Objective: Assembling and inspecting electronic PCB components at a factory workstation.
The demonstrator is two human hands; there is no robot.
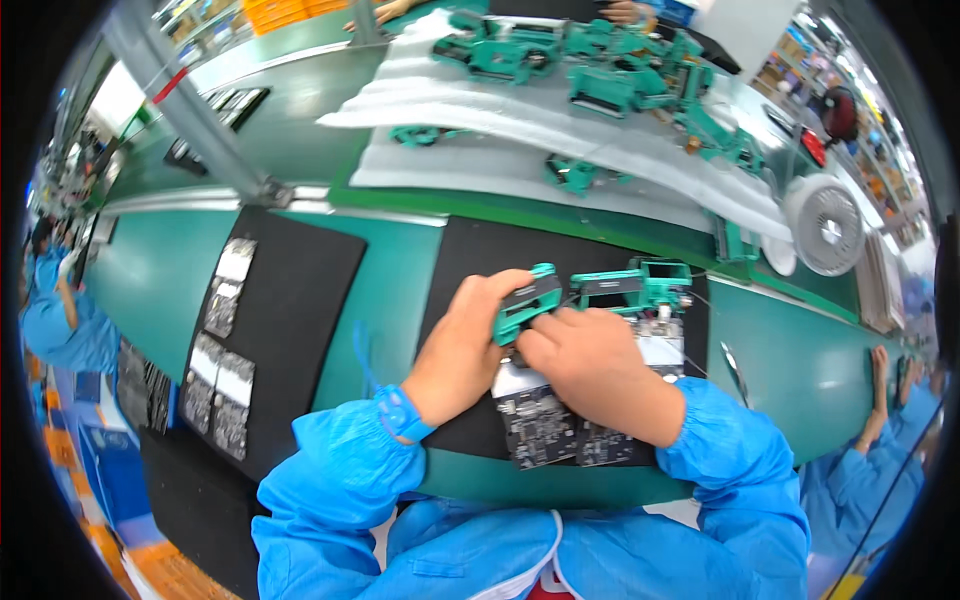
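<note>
My left hand (pixel 462 340) grips a green plastic frame (pixel 543 292) with a black insert, holding it tilted above the black mat (pixel 480 250). Against the lower end of that frame, my right hand (pixel 598 365) has its fingers curled together. What those fingers pinch, if anything, is hidden. A second green frame (pixel 642 290) sits just beyond my right hand, at the far side of the mat. Under my hands lie printed circuit boards (pixel 538 425) with white upper parts, partly covered by my right hand and wrist. A blue wrist strap (pixel 400 412) is around my left wrist.
Several circuit boards (pixel 232 400) lie on another black mat (pixel 310 285) to the left. Tweezers (pixel 735 372) rest at right. Ahead, white foam sheets (pixel 400 100) on a raised shelf carry several green frames (pixel 610 90). A white fan (pixel 828 225) stands far right. Co-workers (pixel 865 480) sit both sides.
</note>
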